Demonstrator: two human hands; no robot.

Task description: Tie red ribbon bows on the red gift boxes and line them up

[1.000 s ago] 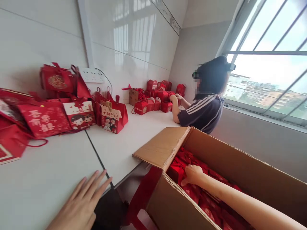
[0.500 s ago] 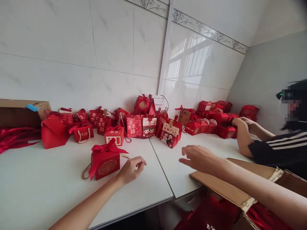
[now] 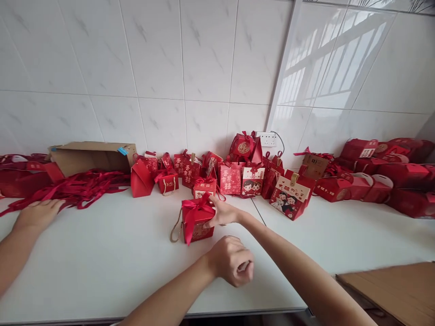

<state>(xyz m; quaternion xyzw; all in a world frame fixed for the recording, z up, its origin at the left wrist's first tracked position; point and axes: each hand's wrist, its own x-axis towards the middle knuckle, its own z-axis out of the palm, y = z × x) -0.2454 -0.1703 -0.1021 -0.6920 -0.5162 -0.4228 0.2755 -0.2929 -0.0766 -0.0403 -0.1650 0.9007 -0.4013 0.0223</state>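
A red gift box [image 3: 203,232] with a satin bow on top and a twisted rope handle at its left side stands upright on the white table. My right hand [image 3: 222,213] reaches over from the right and grips the box's right side, thumb on the front and fingers near the bow. In front of the box, closer to me, my left hand [image 3: 234,260] is curled into a loose fist with a gap in it; nothing shows inside. My left forearm crosses below the box, not touching it.
Several red gift boxes and bags [image 3: 230,179] line the wall. Loose red ribbons [image 3: 91,188] lie left, with another person's hand [image 3: 37,215] beside them. An open carton [image 3: 93,156] stands behind. More red boxes [image 3: 397,170] are stacked right; a cardboard flap [image 3: 390,290] juts in at lower right.
My right hand has moved left from above the carton and taken hold of the bowed box. My left hand has curled tighter. The view has swung left, bringing another person's hand into sight.
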